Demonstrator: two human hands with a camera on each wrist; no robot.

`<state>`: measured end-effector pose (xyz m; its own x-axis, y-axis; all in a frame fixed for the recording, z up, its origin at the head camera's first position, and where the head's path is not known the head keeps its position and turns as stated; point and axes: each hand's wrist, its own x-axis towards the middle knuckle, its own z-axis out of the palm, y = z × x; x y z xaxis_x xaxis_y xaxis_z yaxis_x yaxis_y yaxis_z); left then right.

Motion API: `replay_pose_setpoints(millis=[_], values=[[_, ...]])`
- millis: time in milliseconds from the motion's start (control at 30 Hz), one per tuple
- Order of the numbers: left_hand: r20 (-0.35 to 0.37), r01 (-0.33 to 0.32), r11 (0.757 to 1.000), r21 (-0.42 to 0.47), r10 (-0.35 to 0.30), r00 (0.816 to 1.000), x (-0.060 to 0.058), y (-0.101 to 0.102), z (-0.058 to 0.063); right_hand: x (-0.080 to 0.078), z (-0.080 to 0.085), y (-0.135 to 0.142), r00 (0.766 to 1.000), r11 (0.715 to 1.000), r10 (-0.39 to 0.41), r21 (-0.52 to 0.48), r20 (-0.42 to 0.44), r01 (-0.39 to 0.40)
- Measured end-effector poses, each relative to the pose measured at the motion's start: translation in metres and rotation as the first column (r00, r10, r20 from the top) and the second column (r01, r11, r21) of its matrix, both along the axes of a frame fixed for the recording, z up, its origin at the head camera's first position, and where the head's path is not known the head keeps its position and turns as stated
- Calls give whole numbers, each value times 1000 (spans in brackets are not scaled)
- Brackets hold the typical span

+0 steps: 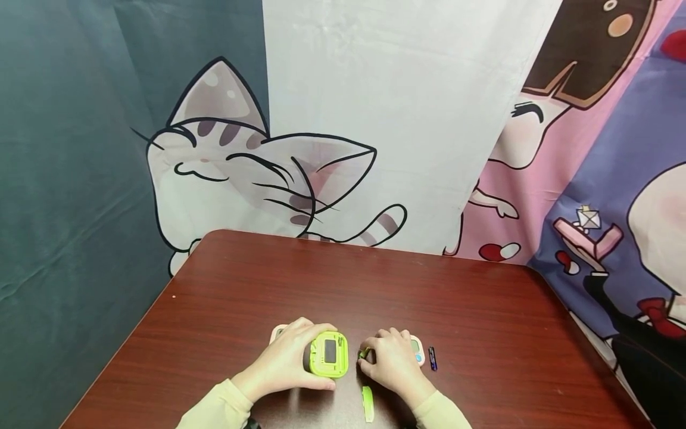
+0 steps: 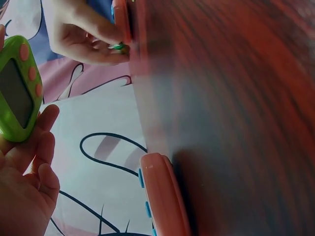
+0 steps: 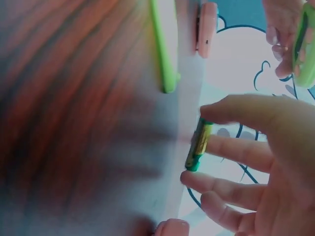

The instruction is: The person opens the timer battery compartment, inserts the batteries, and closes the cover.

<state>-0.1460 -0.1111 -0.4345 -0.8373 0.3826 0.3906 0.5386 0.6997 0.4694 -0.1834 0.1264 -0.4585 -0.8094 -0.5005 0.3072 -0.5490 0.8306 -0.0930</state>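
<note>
My left hand (image 1: 292,359) holds a lime-green digital timer (image 1: 329,356) by its edges, its back with the uncovered battery compartment facing up. In the left wrist view, the timer's front shows a dark screen and several orange buttons. A small green-and-gold battery (image 3: 199,145) is pinched between the thumb and fingertips of my right hand (image 1: 393,362), low over the table. Between the hands and nearer to me lies a slim green battery cover (image 1: 367,404).
One pink timer (image 1: 417,350) with blue buttons lies just beyond my right hand, partly hidden. Another pink timer (image 2: 165,196) is mostly behind my left hand in the head view. A dark battery (image 1: 433,358) lies at the right on the brown table (image 1: 343,280).
</note>
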Motion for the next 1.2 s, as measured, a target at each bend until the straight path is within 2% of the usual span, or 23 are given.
replay_pose_setpoints(millis=[167,300,500,633,900,1200], values=[[4,15,1000,3,-15,1000,0,0,0,4,2,2,999,996,29,-84,-30,-31],[13,31,999,13,-31,999,-1,0,0,8,5,4,995,982,64,-173,-80,-77],[27,37,999,20,-38,999,0,-1,-1,13,11,6,985,936,133,-313,-113,-163],[22,39,999,23,-40,999,0,0,-1,16,15,6,969,896,201,-372,-142,-241],[15,49,998,30,-49,999,-1,-1,-3,19,22,4,932,830,315,-423,-179,-363],[-11,52,999,17,-52,999,-1,1,-4,21,26,2,912,806,351,-427,-212,-410]])
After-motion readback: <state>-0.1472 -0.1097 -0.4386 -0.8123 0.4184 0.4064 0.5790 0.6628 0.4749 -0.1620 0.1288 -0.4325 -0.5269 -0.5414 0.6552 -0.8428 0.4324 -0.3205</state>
